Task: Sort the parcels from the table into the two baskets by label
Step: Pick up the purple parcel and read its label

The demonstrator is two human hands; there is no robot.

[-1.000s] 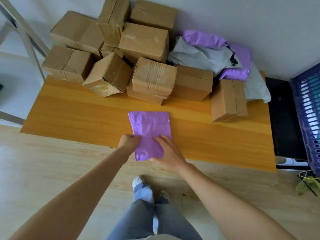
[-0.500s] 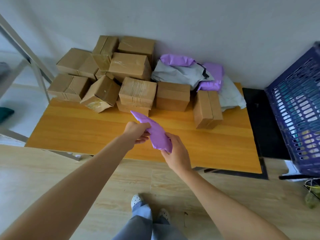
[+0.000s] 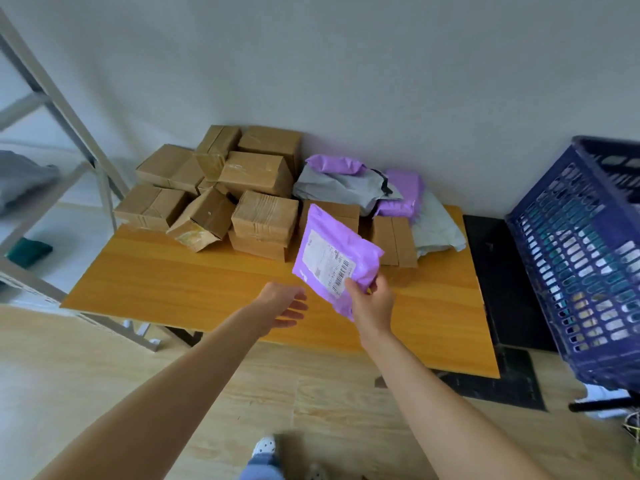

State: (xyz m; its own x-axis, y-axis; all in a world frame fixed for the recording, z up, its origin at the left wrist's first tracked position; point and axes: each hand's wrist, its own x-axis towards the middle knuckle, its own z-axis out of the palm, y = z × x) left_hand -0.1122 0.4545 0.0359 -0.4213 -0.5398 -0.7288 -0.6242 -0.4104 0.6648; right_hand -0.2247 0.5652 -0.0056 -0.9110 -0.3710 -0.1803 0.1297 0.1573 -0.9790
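Observation:
My right hand (image 3: 372,303) grips the lower corner of a purple mailer bag (image 3: 332,254) and holds it up above the wooden table (image 3: 194,285), its white shipping label facing me. My left hand (image 3: 285,303) hovers just left of the bag, fingers relaxed, holding nothing. At the back of the table lies a pile of brown cardboard boxes (image 3: 256,174) and, to their right, several purple and grey mailer bags (image 3: 349,181). A dark blue plastic basket (image 3: 581,258) stands at the right, beyond the table's end.
A grey metal shelf frame (image 3: 69,126) stands at the left. A black mat (image 3: 498,289) lies on the floor between table and basket. Light wooden floor runs in front of the table, where my shoe (image 3: 263,446) shows.
The purple bag was lifted off the table and turned label side toward me. My left hand let go of it; my right hand alone holds it now. The view tilted up and the basket came further into sight.

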